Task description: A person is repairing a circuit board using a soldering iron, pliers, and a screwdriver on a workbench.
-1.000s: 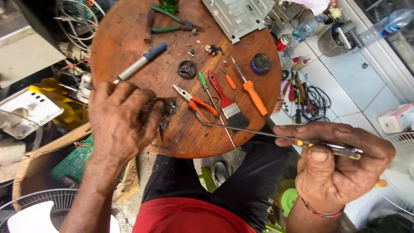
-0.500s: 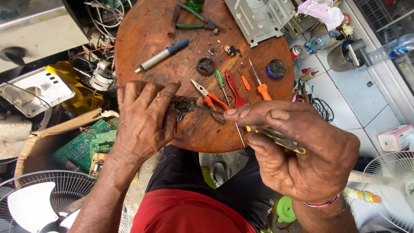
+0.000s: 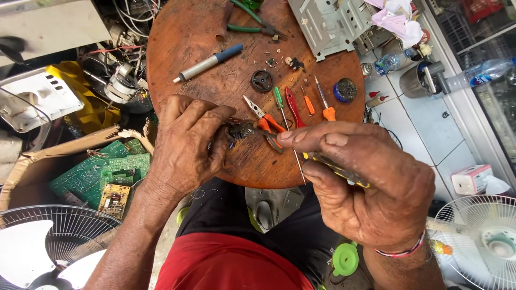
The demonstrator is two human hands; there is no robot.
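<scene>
Greasy black part [image 3: 239, 130] sits pinched in my left hand [image 3: 185, 145] fingers at the worktop [image 3: 204, 91] edge; right hand [image 3: 371, 185] fingers grip a thin yellow-handled screwdriver [image 3: 336, 167]. I'd say brace both hands, ease the tip in slowly.

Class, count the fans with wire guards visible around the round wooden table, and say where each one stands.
2. One fan sits at the bottom left, beside the left forearm; the other fan sits at the bottom right, past the right wrist. Both are cut off by the frame, and clutter may hide others.
</scene>
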